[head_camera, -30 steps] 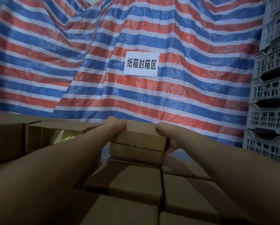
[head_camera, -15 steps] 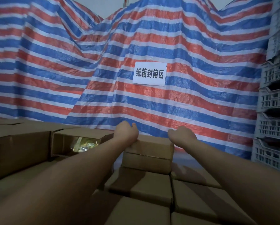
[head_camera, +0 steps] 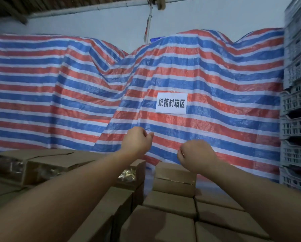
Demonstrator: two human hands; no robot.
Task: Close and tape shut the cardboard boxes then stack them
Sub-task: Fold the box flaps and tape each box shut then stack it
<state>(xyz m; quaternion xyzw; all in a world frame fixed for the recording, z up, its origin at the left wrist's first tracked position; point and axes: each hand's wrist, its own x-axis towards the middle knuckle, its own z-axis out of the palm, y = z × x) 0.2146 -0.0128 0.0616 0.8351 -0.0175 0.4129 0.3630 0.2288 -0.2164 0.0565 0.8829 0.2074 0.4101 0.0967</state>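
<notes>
Box (head_camera: 175, 179) stacked, both hands now off it.

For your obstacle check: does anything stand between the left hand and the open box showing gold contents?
Nothing visible does. The left hand hangs above the open box, with no object between them.

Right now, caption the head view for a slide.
Both hands, left and right, hover empty above the stacked cardboard box.
</notes>
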